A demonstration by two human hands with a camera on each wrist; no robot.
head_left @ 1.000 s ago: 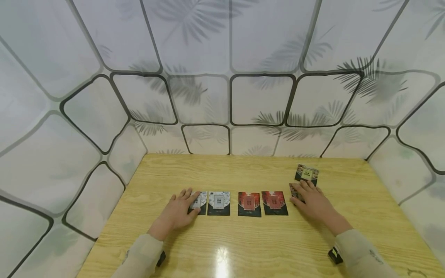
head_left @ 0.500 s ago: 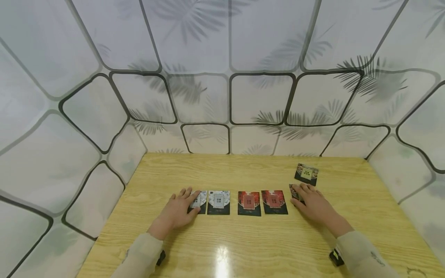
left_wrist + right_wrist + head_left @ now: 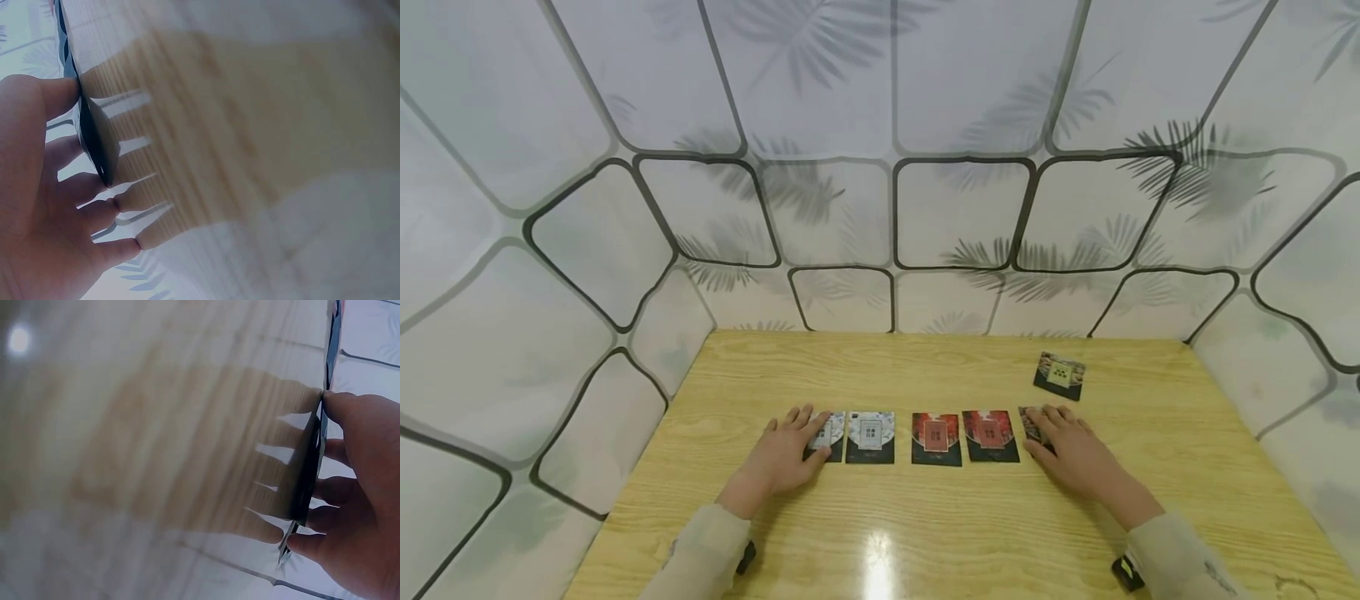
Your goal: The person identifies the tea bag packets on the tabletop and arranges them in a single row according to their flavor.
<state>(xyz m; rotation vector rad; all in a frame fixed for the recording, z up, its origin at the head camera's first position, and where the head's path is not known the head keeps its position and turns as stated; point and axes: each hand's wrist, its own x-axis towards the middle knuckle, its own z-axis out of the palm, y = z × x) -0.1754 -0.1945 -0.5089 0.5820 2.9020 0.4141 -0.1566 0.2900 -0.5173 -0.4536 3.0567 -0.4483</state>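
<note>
Flat packets lie in a row on the wooden table. My left hand (image 3: 781, 454) rests with spread fingers on the leftmost white packet (image 3: 831, 437), partly covering it; a second white packet (image 3: 871, 437) lies just right of it. Two red packets (image 3: 936, 439) follow, the right one (image 3: 991, 436) nearest my right hand (image 3: 1075, 454). Under the fingers of that hand is a dark patterned packet (image 3: 1033, 425), mostly hidden. In the right wrist view its dark edge (image 3: 306, 475) stands against the fingertips, and the left wrist view shows the white packet's dark underside (image 3: 97, 140) likewise.
Another dark patterned packet with a yellow-green label (image 3: 1060, 375) lies slightly turned, behind my right hand. The light wood table (image 3: 880, 508) meets patterned fabric walls (image 3: 955, 217) at the back and both sides. Black wrist devices (image 3: 1126, 573) sit by the sleeves.
My right hand has slid the dark packet slightly toward me and to the left, level with the red packets. It has come away from the packet behind. The left hand stays put.
</note>
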